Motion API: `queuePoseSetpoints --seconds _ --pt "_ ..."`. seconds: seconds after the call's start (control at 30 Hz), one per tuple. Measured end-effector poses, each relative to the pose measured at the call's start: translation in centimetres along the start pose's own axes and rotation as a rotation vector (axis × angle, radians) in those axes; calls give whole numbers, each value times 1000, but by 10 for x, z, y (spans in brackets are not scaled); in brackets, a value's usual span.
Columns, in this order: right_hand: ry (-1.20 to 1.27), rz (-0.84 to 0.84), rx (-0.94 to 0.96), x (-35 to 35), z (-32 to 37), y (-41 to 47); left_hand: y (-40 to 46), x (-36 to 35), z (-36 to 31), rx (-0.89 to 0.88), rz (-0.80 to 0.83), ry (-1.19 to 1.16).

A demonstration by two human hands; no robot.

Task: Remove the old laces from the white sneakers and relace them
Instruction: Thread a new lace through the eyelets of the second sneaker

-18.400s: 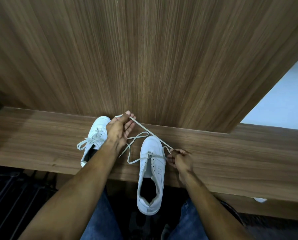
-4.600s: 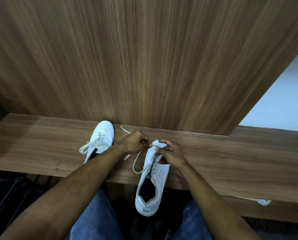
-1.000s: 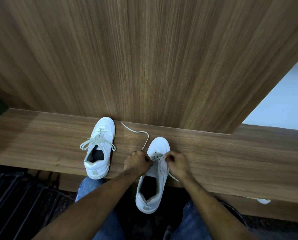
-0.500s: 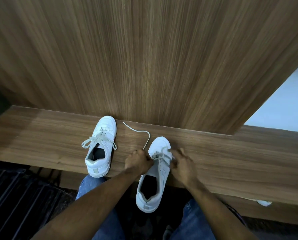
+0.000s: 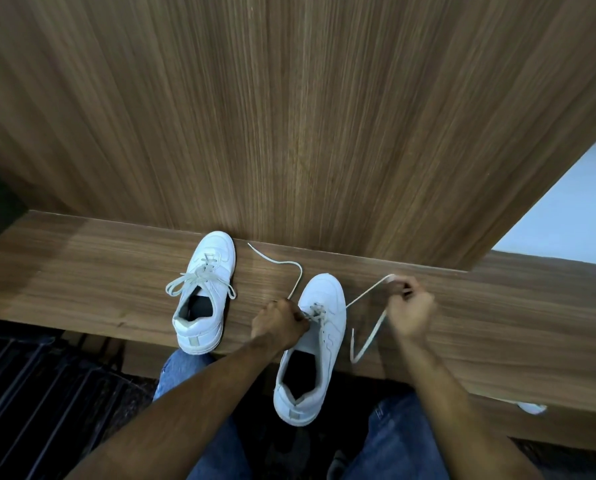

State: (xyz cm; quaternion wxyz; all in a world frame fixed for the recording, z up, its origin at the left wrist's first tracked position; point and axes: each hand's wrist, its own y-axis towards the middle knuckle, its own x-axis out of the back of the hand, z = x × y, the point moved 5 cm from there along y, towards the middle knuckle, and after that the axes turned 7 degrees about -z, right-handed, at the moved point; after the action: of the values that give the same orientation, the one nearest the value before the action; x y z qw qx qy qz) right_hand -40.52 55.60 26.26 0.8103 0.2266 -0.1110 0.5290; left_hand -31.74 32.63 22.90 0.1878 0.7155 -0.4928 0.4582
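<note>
Two white sneakers stand on a wooden ledge (image 5: 81,271). The left sneaker (image 5: 204,292) is laced, its bow loose over the tongue. The right sneaker (image 5: 315,344) hangs its heel over the ledge's front edge and is partly laced with a pale lace (image 5: 365,296). My left hand (image 5: 277,323) grips the sneaker's left side at the eyelets, where the lace's other end runs out across the ledge. My right hand (image 5: 409,308) pinches the lace to the right of the sneaker, pulled taut from the eyelets, with its tail hanging down.
A tall wood-grain panel (image 5: 289,116) rises right behind the ledge. My knees in blue jeans (image 5: 400,434) are below the ledge. A dark slatted surface (image 5: 47,393) lies at lower left. A small white object (image 5: 532,407) sits under the ledge at right.
My right hand has moved right and away from the eyelets, drawing the lace out taut. My left hand stays at the sneaker's left side.
</note>
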Motion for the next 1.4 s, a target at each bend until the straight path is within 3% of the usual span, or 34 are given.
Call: queuePoseSetpoints --seconds 0.07,0.13,0.2,0.3,0.4,0.53,0.67,0.77,0.83,0.9,0.97,1.07,1.17,1.23,1.4 --pt "109 -180 -151 18 -5 23 1 -2 0 -2 -9 15" --pt "18 -173 -137 27 -7 30 1 -3 0 -2 -10 10" --pt "-203 18 50 18 -2 19 2 -3 1 -3 -10 0" --pt "-428 452 336 -16 -1 -28 3 -5 2 -2 -3 2" --pt "-532 773 421 -48 -9 -75 2 -5 3 13 -5 6" --pt "-533 667 385 -54 -3 -80 3 -5 6 21 -4 -20" --pt "-551 495 175 -27 -10 -43 3 -5 5 -10 9 -27" --pt "-599 606 134 -23 -20 -37 4 -6 3 -41 45 -32" --pt "-579 658 134 -26 -22 -43 10 -11 8 -61 127 -197" --pt "-559 627 148 -26 -21 -46 14 -12 14 -113 215 -366" --pt "-558 615 149 -26 -20 -48 12 -9 15 -170 312 -392" --pt "-574 621 137 -23 -18 -51 15 -3 12 -242 284 -174" --pt "-742 620 249 -15 -11 -49 19 9 4 -416 111 359" --pt "-846 624 332 -10 -6 -48 23 9 7 -453 38 570" --pt "-907 676 296 -7 -12 -47 27 4 16 -376 26 597"
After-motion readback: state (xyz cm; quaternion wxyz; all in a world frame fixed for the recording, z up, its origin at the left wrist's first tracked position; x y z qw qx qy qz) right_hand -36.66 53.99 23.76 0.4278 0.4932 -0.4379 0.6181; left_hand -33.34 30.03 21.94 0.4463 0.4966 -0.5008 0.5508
